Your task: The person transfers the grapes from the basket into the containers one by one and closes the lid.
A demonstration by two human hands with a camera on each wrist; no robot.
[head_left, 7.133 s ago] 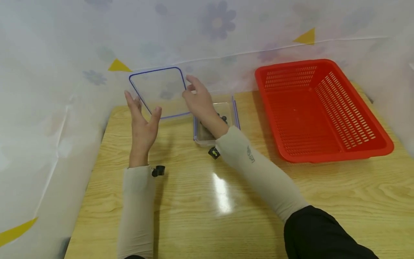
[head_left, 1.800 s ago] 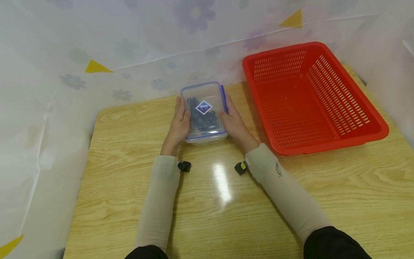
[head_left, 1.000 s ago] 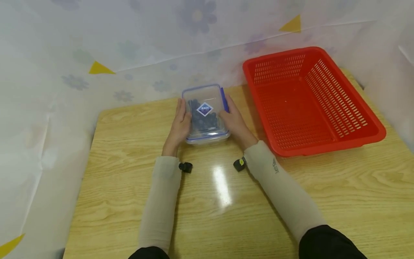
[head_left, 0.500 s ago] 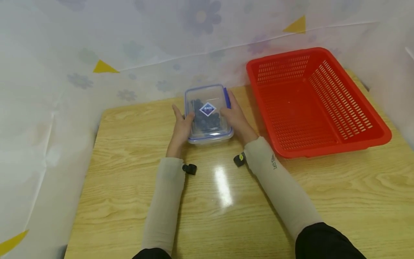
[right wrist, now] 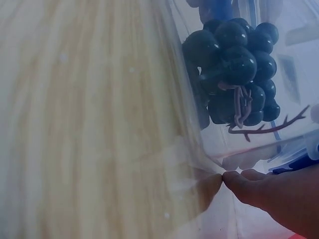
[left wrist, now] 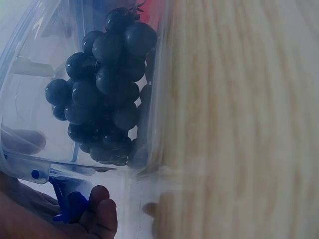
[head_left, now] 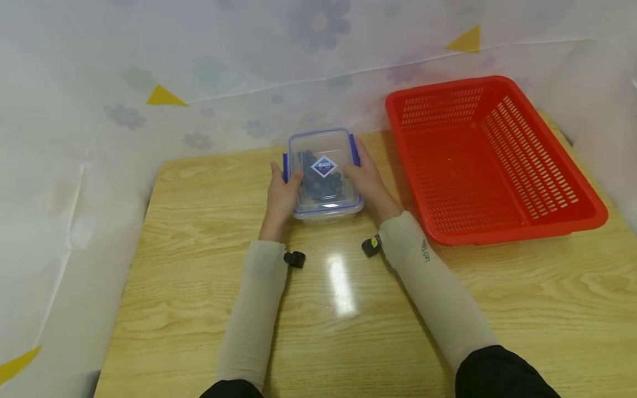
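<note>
A clear plastic food container [head_left: 330, 200] with a blue-rimmed lid and a diamond-shaped label stands on the table. Through its wall, a bunch of dark grapes [left wrist: 107, 87] with a thin stem [right wrist: 269, 129] shows. My left hand [head_left: 282, 199] grips the container's left side, thumb on the lid's edge. Its fingers curl around the blue latch [left wrist: 75, 205], which sticks out from the side. On the right side, my right hand [head_left: 370, 179] holds the container with the thumb over the lid's edge and the fingers beside the other blue latch [head_left: 355, 149].
A large red plastic basket [head_left: 497, 237] with slotted walls stands close by on the right. The wood-grain table [head_left: 189, 221] runs back to a white flowered sheet [head_left: 239, 44] with yellow triangles. Small black wrist cameras sit on both sleeves.
The lid, held upright left of the container seven seconds ago, now covers it. Lately the left fingers have shifted, and the left latch now shows sticking up beside the hand.
</note>
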